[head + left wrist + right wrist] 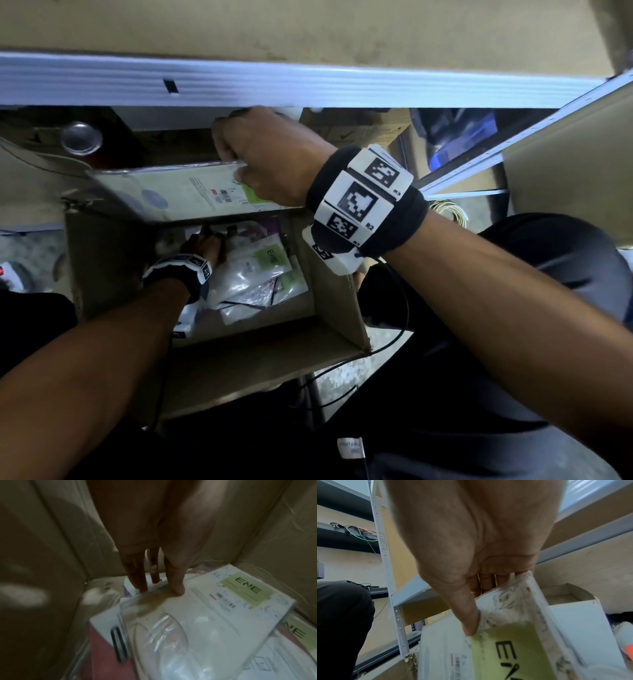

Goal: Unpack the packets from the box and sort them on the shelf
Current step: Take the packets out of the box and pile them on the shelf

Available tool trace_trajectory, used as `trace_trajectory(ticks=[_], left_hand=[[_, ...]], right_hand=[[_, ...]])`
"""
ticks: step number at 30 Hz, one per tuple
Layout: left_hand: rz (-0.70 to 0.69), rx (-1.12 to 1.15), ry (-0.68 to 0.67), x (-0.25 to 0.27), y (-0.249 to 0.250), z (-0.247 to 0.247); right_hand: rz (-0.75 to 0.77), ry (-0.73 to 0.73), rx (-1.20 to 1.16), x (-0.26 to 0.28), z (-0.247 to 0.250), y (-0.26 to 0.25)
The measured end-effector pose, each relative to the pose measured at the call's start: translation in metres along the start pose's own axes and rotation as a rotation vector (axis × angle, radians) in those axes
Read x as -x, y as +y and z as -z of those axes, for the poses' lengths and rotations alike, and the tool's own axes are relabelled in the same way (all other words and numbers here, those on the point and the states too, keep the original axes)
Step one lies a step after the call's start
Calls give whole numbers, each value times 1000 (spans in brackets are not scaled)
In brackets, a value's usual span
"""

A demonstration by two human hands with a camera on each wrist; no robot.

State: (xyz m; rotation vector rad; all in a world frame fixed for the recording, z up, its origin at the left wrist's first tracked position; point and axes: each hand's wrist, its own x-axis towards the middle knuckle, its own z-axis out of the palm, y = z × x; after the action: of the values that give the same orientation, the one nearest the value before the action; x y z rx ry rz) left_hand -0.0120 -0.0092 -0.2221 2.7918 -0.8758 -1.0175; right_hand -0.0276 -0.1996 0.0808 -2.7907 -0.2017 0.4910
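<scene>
Head view: shelf rail (pixel 239 80) directly above right hand (pixel 270 157)

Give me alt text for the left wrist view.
The left hand reaches into a cardboard box, straight fingertips pressing on the top packet, a clear-wrapped white card with a green ENE label. More packets lie beneath it.

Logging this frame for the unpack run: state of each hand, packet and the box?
right hand: grips the lifted packet, thumb on its face
lifted packet: held above the box, below the shelf rail
left hand: down inside the box, straight fingers touching the top packet
top packet: lies flat on the pile
cardboard box: open, packets still inside
shelf rail: fixed
</scene>
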Motion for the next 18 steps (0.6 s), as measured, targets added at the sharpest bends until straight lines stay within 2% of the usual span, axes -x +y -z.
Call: trace_trajectory(ticks=[5,9,11,14,16,18], left_hand=[[43,135,-1,11,-6,6],[146,276,-114,20,2,15],[183,320,-127,27,4,17],[158,405,-108,38,7,18],[109,345,-126,48,12,27],[98,358,-81,60,19,39]], right_hand=[[27,8,17,2,3,-1],[48,6,49,1,3,-6],[63,-3,69,1,2,-8],[83,11,85,1,2,-12],[94,32,88,1,2,-14],[98,43,96,3,3,-17]])
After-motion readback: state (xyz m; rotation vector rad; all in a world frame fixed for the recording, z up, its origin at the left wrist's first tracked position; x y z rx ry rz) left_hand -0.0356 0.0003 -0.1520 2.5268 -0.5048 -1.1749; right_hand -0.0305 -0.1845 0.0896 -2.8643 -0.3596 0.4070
